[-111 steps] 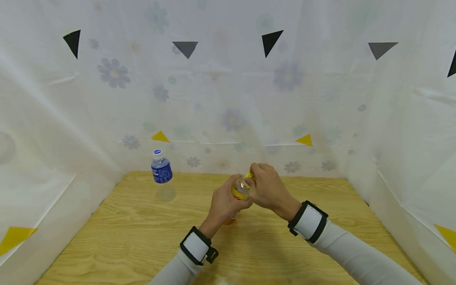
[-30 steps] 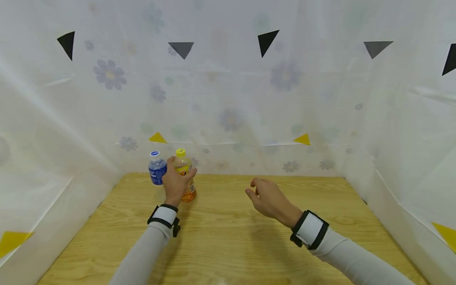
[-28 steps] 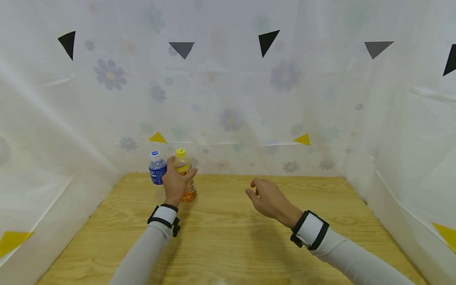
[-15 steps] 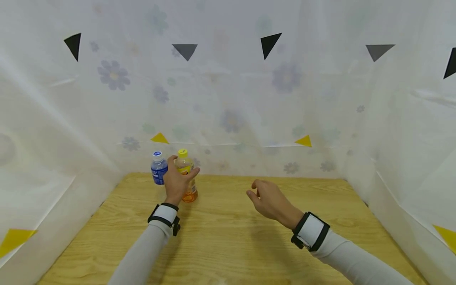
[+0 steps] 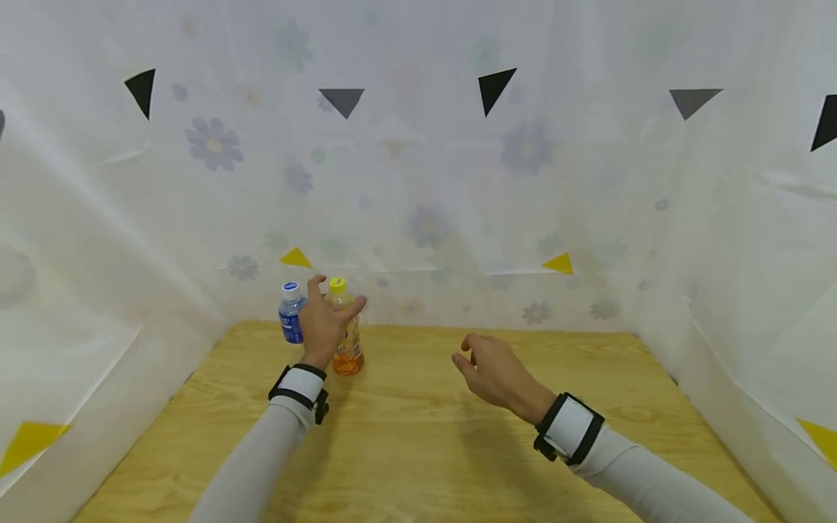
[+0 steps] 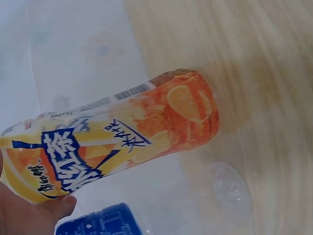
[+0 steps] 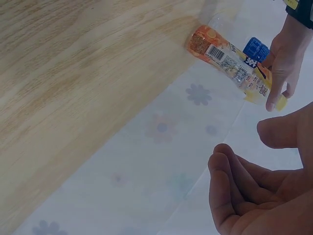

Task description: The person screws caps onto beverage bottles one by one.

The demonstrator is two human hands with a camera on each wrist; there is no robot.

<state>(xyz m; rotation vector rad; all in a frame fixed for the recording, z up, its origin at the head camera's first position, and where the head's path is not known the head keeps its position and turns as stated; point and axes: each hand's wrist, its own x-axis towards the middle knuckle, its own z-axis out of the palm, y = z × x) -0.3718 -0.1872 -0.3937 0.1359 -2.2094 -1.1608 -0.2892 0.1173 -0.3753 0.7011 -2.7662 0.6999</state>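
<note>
An iced tea bottle (image 5: 349, 356) with a yellow cap stands upright on the table at the back left. Its orange-and-yellow label (image 6: 122, 132) fills much of the left wrist view. My left hand (image 5: 323, 323) is beside its upper part, thumb and forefinger spread wide, partly covering the bottle. Just left of that hand, a clear bottle (image 5: 290, 319) with a blue label and white cap stands upright, its lower part mostly hidden by the hand. My right hand (image 5: 503, 374) hovers over the right half of the table, fingers loosely curled and holding nothing.
The wooden table (image 5: 405, 443) is enclosed by pale flower-patterned sheeting (image 5: 425, 181) at the back and both sides. Black, grey and yellow triangles mark the sheeting.
Earlier both hands held the iced tea bottle mid-table, the right at its cap. It now stands beside the blue-labelled bottle. My left hand has loosened from it and risen slightly.
</note>
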